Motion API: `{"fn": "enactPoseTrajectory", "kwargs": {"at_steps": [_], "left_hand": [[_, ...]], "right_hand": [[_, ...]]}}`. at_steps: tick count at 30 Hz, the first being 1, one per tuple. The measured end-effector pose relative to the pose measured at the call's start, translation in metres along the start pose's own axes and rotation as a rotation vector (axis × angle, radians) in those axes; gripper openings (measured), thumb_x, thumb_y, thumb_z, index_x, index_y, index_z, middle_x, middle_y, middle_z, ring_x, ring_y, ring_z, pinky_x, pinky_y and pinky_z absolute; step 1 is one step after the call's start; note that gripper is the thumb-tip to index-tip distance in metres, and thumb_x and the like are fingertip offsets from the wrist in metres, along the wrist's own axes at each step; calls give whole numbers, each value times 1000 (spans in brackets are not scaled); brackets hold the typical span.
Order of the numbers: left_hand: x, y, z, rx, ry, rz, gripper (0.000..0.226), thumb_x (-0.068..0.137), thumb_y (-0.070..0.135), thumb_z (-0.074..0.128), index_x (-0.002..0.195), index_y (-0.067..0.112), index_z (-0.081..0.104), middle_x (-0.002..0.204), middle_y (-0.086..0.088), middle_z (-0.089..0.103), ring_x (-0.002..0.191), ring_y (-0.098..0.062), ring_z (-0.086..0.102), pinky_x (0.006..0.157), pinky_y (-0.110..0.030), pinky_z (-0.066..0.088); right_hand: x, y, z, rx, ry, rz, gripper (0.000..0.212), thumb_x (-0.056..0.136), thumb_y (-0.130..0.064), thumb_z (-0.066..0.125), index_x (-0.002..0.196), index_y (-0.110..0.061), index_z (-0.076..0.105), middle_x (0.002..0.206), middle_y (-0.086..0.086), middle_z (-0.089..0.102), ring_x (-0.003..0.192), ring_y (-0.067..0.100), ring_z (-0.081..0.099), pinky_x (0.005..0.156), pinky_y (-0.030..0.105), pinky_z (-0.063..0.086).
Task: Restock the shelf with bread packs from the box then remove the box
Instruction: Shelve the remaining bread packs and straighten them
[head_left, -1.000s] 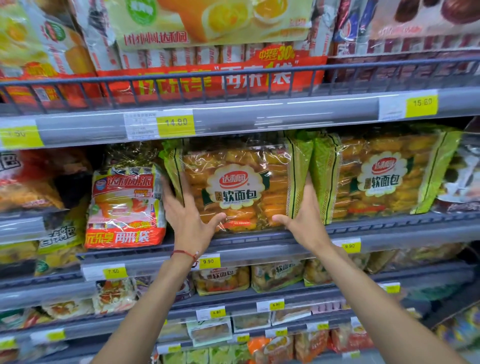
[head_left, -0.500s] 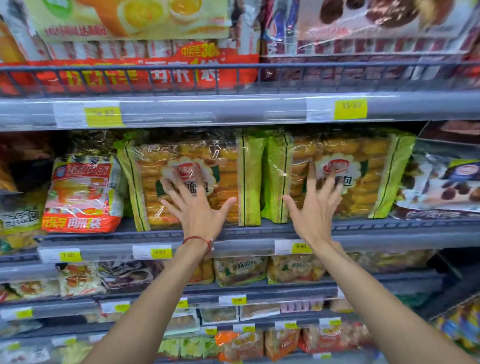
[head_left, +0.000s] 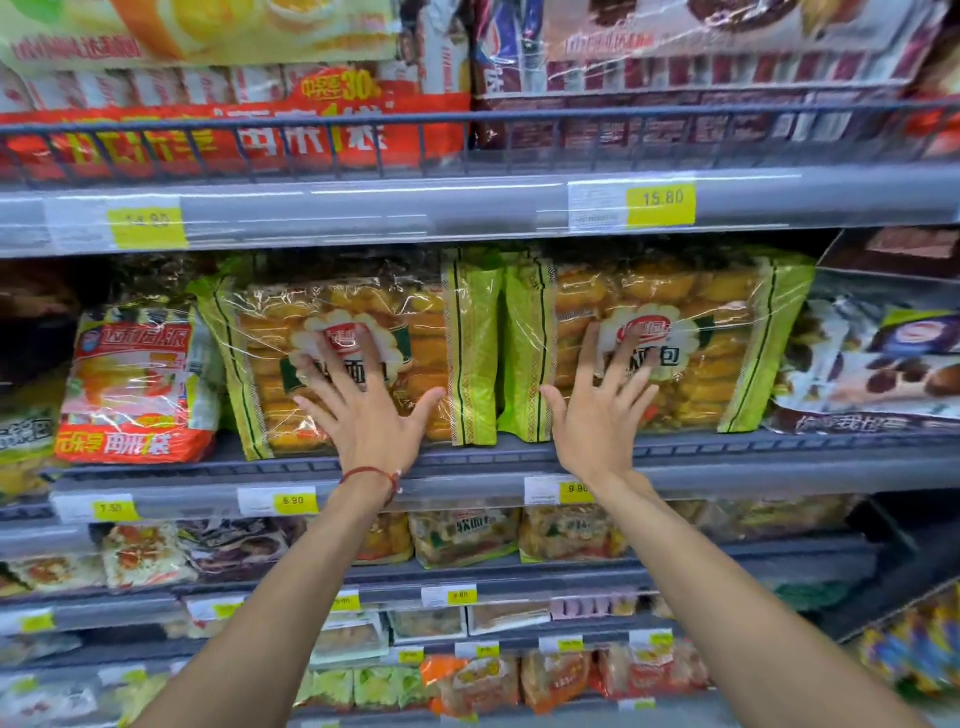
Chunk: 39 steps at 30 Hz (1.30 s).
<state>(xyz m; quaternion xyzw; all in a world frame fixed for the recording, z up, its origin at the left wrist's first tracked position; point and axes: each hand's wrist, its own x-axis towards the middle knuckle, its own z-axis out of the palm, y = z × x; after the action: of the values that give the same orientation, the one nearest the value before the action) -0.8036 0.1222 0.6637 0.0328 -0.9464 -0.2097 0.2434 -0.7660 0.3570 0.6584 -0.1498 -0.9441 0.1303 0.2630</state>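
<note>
Head view | left hand (head_left: 366, 415) spread flat on left bread pack (head_left: 343, 353) | right hand (head_left: 597, 415) splayed on right bread pack (head_left: 675, 343)

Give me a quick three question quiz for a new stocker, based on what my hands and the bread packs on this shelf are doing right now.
1. True or false: the left hand is gripping a pack by its top edge.
2. Which pack does the right hand press on? A) the left bread pack B) the right bread pack C) the red pack
3. Fill in: the two green-edged packs stand ____ on the shelf.

Key
1. False: it lies flat and open on the pack's front.
2. B
3. upright, side by side
</note>
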Motion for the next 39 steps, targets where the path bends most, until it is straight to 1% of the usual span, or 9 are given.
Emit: {"fn": "enactPoseTrajectory", "kwargs": {"at_steps": [4, 6, 15, 19, 23, 28, 33, 35, 39], "left_hand": [[-14, 7, -4, -13, -28, 0, 104, 83, 83, 36, 156, 29, -15, 161, -18, -22, 147, -43, -21, 116, -67, -3], [-31, 13, -8, -52, -16, 31, 94, 90, 74, 37, 157, 25, -8, 162, -16, -17, 149, -39, -19, 118, -63, 0], [-133, 15, -23, -340, -78, 241, 49, 100, 28, 50, 147, 18, 37, 149, 0, 35, 138, -16, 31, 114, -29, 27], [-171, -21, -6, -303, -246, 245, 40, 99, 22, 50, 139, 23, 45, 138, 2, 46, 128, -16, 42, 105, -33, 41], [-198, -58, 14, -267, -363, 209, 36, 97, 19, 53, 133, 21, 50, 133, 2, 48, 121, -19, 48, 98, -35, 45], [-204, -92, 46, -300, -437, 76, 38, 98, 23, 55, 135, 21, 48, 131, 1, 47, 106, -28, 57, 90, -37, 47], [-182, -106, 95, -413, -357, -33, 52, 97, 25, 57, 144, 13, 36, 138, -3, 42, 126, -18, 44, 104, -29, 39], [-171, -104, 117, -418, -327, -46, 55, 98, 26, 57, 143, 5, 34, 139, -8, 39, 127, -17, 37, 105, -18, 27], [-159, -97, 158, -443, -291, -125, 57, 99, 37, 52, 135, -4, 35, 145, -22, 34, 141, -33, 24, 113, -26, 21]], "right_hand": [[-5, 5, -9, 77, -78, -32, 84, 102, -62, 33, 161, -28, -15, 167, 22, -17, 151, 52, -13, 120, 70, 6], [-14, 9, -18, 140, -81, -60, 78, 104, -57, 35, 163, -24, -5, 168, 20, -13, 153, 47, -13, 121, 67, 6], [-122, 21, -25, 497, -73, -107, 35, 102, -23, 55, 136, -19, 56, 152, 2, 38, 142, 22, 28, 111, 36, 31], [-172, 19, -8, 530, -130, -87, 27, 100, -19, 58, 127, -18, 63, 139, -2, 49, 134, 18, 36, 106, 20, 26], [-215, 15, 22, 495, -204, -37, 28, 95, -18, 60, 122, -16, 67, 131, 1, 57, 125, 23, 48, 99, 27, 36], [-237, 16, 66, 570, -341, 104, 33, 96, -12, 59, 129, -15, 62, 132, 2, 55, 127, 22, 50, 97, -3, 20], [-232, 22, 120, 666, -357, 207, 45, 98, -18, 61, 143, -19, 52, 138, -3, 51, 128, 11, 48, 109, 39, 43], [-225, 23, 141, 704, -355, 202, 50, 98, -19, 62, 146, -20, 47, 140, -5, 48, 129, 7, 47, 109, 41, 45], [-205, 19, 176, 762, -318, 217, 63, 97, -21, 65, 153, -19, 35, 146, -5, 41, 134, 6, 44, 111, 38, 46]]}}
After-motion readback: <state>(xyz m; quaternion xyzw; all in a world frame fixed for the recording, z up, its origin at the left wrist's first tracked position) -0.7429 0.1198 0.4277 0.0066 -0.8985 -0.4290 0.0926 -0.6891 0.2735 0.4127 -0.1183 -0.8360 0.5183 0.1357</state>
